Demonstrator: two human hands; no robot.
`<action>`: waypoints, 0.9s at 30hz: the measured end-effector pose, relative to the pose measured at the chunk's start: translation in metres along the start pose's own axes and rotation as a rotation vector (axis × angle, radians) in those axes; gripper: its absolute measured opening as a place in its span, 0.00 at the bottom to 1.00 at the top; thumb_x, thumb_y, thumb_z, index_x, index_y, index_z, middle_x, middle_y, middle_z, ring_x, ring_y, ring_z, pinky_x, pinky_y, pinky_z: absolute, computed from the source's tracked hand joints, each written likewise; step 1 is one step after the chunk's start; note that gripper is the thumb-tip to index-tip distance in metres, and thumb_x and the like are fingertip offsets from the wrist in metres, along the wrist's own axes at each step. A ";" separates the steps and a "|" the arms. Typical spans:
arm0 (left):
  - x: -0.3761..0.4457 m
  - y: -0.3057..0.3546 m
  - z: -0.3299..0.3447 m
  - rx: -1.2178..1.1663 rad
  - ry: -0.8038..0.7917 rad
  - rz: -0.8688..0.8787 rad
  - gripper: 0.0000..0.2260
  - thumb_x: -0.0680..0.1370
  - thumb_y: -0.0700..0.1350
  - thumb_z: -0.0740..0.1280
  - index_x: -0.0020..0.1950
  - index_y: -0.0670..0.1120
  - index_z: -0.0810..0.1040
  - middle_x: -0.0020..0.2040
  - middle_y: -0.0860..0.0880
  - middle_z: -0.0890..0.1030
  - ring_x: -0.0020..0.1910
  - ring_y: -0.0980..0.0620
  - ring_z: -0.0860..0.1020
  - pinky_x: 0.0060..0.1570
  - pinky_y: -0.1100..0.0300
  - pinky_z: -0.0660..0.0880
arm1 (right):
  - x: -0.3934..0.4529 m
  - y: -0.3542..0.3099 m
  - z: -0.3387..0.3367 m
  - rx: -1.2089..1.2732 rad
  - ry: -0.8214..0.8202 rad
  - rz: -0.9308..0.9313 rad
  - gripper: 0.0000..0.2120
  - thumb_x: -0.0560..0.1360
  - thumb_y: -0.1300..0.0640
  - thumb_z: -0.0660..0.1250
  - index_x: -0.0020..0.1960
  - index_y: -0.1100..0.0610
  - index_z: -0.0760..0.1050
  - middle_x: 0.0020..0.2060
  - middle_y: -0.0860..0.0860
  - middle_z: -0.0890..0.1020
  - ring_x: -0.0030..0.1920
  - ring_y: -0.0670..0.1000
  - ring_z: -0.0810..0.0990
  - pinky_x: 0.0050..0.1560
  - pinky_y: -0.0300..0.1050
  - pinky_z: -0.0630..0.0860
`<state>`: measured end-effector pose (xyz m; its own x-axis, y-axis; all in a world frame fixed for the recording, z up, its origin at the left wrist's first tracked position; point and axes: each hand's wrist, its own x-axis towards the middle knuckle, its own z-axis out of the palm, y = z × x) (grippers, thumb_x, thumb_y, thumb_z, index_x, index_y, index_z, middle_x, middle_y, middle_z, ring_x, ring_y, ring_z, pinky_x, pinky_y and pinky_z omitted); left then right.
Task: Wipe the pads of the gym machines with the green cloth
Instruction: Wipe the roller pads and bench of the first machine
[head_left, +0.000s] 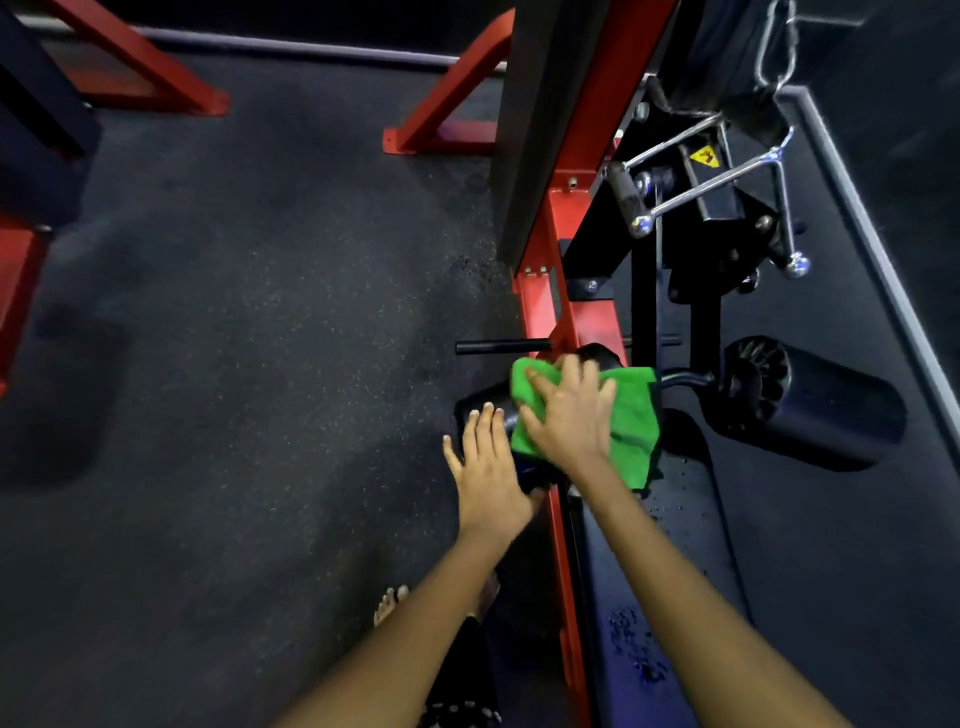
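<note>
The green cloth (631, 415) lies draped over a black roller pad (480, 402) of the red-framed machine. My right hand (569, 415) presses flat on the cloth with fingers spread. My left hand (485, 462) rests flat on the left end of the same roller pad, fingers straight, not touching the cloth. A second black roller pad (815, 405) sticks out to the right. The long black seat pad (660, 571) runs toward me, with water drops on it.
The red machine frame (550, 291) rises ahead, with a chrome cable handle (711, 176) hanging at upper right. A black peg (501, 346) juts left from the frame. Dark speckled rubber floor (260, 338) spreads to the left. My bare foot (390, 603) stands below.
</note>
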<state>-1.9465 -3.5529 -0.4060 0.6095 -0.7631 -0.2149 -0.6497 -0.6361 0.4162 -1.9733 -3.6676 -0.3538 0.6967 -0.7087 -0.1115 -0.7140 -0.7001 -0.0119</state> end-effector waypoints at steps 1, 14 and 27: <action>0.004 -0.008 -0.006 -0.082 0.018 0.035 0.44 0.57 0.55 0.78 0.67 0.38 0.69 0.66 0.43 0.73 0.66 0.41 0.71 0.66 0.43 0.64 | -0.010 -0.004 0.006 0.002 -0.010 -0.076 0.23 0.71 0.44 0.66 0.64 0.48 0.75 0.57 0.56 0.74 0.54 0.57 0.70 0.50 0.54 0.67; 0.054 -0.065 -0.040 -1.112 -0.196 -0.234 0.19 0.72 0.29 0.55 0.58 0.38 0.77 0.62 0.38 0.76 0.60 0.52 0.69 0.52 0.78 0.64 | -0.012 -0.037 0.004 -0.029 -0.060 0.067 0.26 0.73 0.42 0.64 0.69 0.48 0.69 0.59 0.56 0.70 0.58 0.58 0.68 0.54 0.54 0.66; 0.063 -0.066 -0.031 -1.171 -0.078 -0.316 0.16 0.84 0.45 0.46 0.46 0.49 0.71 0.47 0.41 0.81 0.56 0.49 0.73 0.59 0.62 0.66 | -0.001 0.006 -0.007 0.018 -0.002 0.185 0.23 0.75 0.43 0.61 0.69 0.46 0.70 0.60 0.57 0.70 0.59 0.59 0.67 0.57 0.53 0.64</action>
<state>-1.8508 -3.5558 -0.4194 0.6115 -0.6236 -0.4871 0.3511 -0.3378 0.8733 -1.9778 -3.6720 -0.3469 0.5532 -0.8250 -0.1154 -0.8311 -0.5561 -0.0085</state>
